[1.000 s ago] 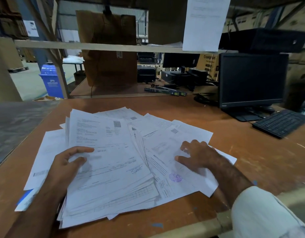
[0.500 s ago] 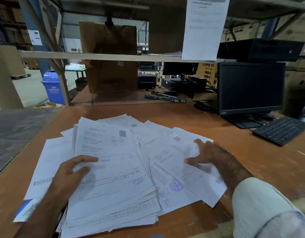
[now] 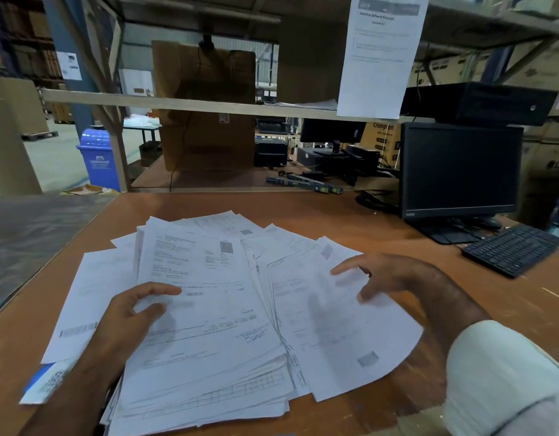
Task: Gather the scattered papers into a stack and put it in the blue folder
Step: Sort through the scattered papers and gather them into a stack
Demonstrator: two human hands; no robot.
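White papers [image 3: 209, 297] are still being gathered at the frame's centre on the table [image 3: 335, 212]: the left hand [image 3: 130, 322] pinches the thicker pile, the right hand [image 3: 394, 275] hovers with open fingers [image 3: 344, 268], and squaring seems required next.

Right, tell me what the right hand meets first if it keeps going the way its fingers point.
The right hand points left, low over the loose sheets. It would probably meet the taller stack under the left hand first; its height is unclear.
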